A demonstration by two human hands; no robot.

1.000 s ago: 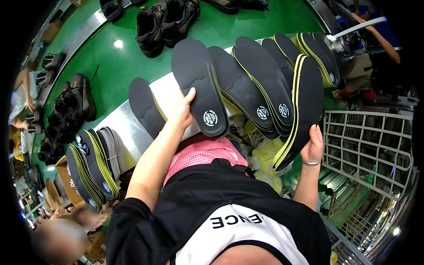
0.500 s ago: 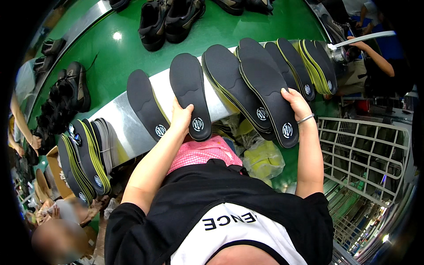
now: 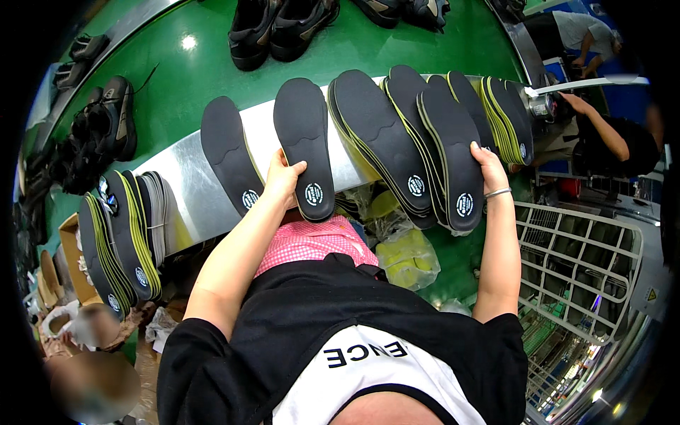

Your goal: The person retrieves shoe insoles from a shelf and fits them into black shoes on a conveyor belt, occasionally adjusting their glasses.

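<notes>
Between the thumb and fingers of my left hand [image 3: 285, 176], a black insole [image 3: 303, 134] with a pale round print at its heel is held above the metal shelf. My right hand [image 3: 490, 170] is closed on the edge of another black insole [image 3: 457, 145]. This one is tilted over a stack of insoles [image 3: 405, 88] with yellow-green undersides and partly hides it. A further stack of black insoles [image 3: 368, 120] lies between my hands. Left of my left hand, a black insole [image 3: 228, 142] rests on the shelf. The fingers under both held insoles are mostly hidden.
The metal shelf [image 3: 185, 170] runs along a green table [image 3: 177, 78] bearing dark shoes [image 3: 283, 28]. Insole stacks [image 3: 134, 234] stand at the shelf's left end, others [image 3: 503, 117] at its right. A white wire rack [image 3: 581, 262] is at right. Another person [image 3: 616, 142] sits beyond.
My right hand has moved right with its insole, which now shows more of the stack beneath it. The left hand still holds its insole, shifted slightly in view.
</notes>
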